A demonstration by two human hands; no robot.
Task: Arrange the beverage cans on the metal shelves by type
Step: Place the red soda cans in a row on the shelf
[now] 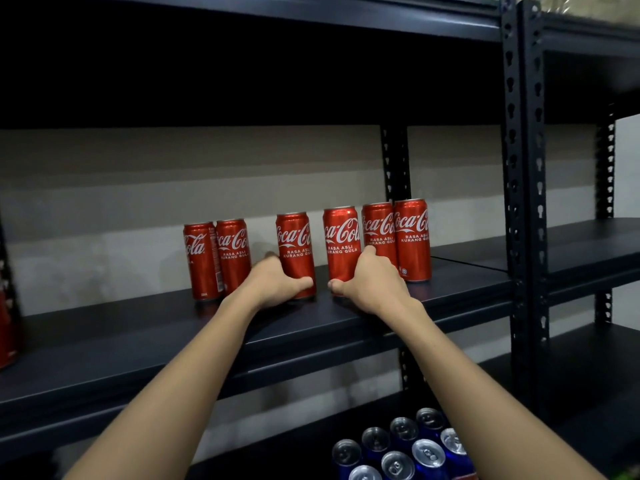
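With the left hand [273, 284] gripping one cola can [296, 252] and the right hand [370, 282] another [341, 247], slide both upright along the shelf [138, 348], closing gaps evenly.

Six red Coca-Cola cans [377, 237] are lined up upright on the dark metal shelf [138, 344]. The third can [295, 251] is gripped low by the left hand [277, 284], the fourth can [341, 247] by the right hand [372, 284]. Blue cans [401, 448] are seen below, tops up, plus another red can [7, 327] at the left edge.
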